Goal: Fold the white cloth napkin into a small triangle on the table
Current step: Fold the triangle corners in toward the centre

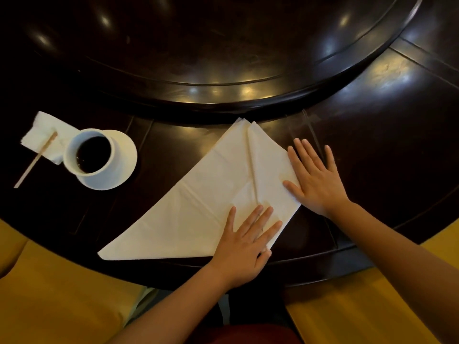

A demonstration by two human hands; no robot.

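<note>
Your left hand [244, 240] lies flat, fingers spread, hiding the white cloth napkin's [198, 194] near-right corner by the table's [372, 150] near edge. Your right hand [314, 176], equally splayed, presses its right fold. The cup [90, 151] at the left holds dark liquid. Bare tabletop lies right of the napkin.

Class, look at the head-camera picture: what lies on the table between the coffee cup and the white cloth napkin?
Nothing: in the head view only bare dark table separates the coffee cup on its saucer from the white cloth napkin.
</note>
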